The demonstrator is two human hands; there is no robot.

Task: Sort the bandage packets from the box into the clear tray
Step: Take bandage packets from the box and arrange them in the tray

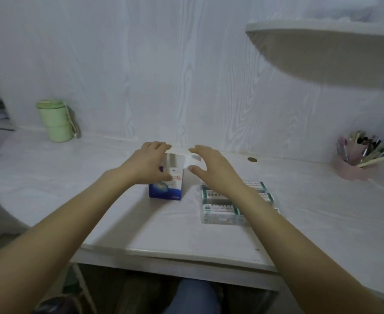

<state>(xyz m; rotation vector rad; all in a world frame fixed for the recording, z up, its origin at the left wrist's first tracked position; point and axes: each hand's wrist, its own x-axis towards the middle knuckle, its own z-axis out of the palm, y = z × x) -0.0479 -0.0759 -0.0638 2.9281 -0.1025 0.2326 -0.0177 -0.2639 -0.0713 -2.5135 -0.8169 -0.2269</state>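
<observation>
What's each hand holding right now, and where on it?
Left hand grips the box by its upper part, near the open top. Right hand pinches a white packet by its end, just above the box.

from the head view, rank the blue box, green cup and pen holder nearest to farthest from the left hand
1. Blue box: the left hand grips its top, at the desk's middle.
2. Green cup: far left, by the wall.
3. Pen holder: far right, beyond the right hand.
</observation>
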